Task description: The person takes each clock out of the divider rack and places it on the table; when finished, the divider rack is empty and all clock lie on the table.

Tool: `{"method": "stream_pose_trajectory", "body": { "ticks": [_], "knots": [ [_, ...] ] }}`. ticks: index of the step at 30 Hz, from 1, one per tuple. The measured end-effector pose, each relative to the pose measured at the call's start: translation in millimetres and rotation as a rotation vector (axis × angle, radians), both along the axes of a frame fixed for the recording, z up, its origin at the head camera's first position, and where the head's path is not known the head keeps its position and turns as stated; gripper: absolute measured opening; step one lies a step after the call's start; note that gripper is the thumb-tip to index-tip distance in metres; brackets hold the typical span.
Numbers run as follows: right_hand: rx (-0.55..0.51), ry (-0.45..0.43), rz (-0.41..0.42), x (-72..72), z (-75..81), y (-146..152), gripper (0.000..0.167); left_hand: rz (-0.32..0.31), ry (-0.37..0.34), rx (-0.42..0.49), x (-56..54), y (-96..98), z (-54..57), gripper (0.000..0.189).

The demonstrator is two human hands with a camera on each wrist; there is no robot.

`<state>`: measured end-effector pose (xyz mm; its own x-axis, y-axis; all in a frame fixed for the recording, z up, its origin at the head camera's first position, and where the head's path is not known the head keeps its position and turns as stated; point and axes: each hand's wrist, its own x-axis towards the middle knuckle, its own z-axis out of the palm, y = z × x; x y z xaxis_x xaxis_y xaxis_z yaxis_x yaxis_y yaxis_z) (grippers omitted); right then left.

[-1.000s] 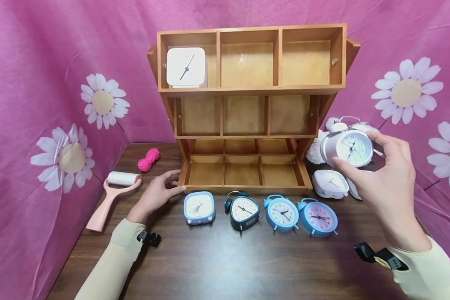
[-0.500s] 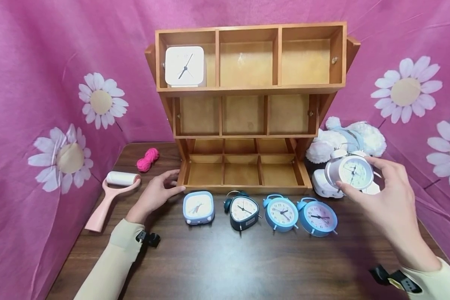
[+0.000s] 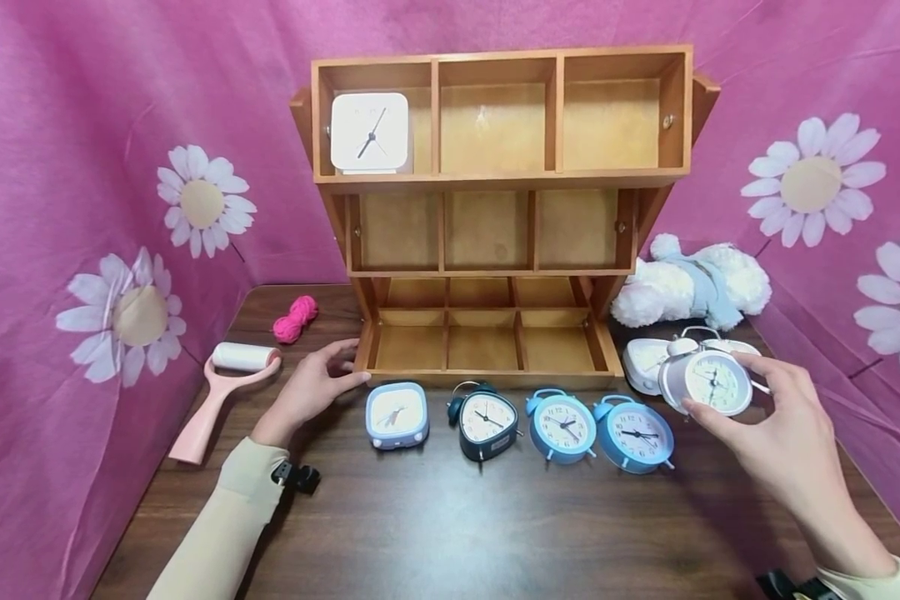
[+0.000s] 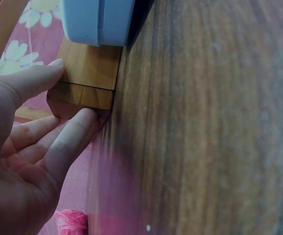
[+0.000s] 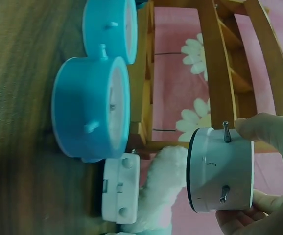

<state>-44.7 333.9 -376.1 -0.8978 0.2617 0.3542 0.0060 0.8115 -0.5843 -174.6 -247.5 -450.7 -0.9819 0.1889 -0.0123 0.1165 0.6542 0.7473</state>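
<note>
My right hand (image 3: 783, 446) grips a white twin-bell alarm clock (image 3: 712, 382) by its sides, thumb on the near side. In the right wrist view that clock (image 5: 221, 169) is off the table, its two metal feet showing. Below and behind it lies a white rounded clock (image 3: 642, 365), partly hidden. My left hand (image 3: 311, 390) holds the lower left corner of a wooden shelf (image 3: 487, 377), thumb on the front and fingers at the side; the left wrist view shows this corner (image 4: 90, 73) closely. A white square clock (image 3: 370, 133) stands in the shelf's top left compartment.
Before the shelf stand a blue square clock (image 3: 397, 415), a dark triangular clock (image 3: 487, 423) and two blue round clocks (image 3: 564, 427). A white plush toy (image 3: 693, 283) lies at the right. Pink yarn (image 3: 296, 320) and a pink-handled lint roller (image 3: 221, 392) lie at the left.
My right hand has brought the white twin-bell clock down and toward me, uncovering the plush toy behind. The left hand stays at the shelf corner.
</note>
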Motion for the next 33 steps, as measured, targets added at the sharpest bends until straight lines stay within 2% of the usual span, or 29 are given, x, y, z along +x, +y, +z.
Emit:
{"method": "stream_pose_trajectory", "body": {
  "ticks": [19,33],
  "knots": [
    [0.066,-0.141,0.018,17.0,-35.2,28,0.084,0.003,-0.008,-0.003,-3.2,0.6,-1.9,0.068],
    [0.083,-0.183,0.040,21.2,-51.1,34,0.081,0.002,-0.005,-0.010,-1.1,0.3,0.0,0.067]
  ]
}}
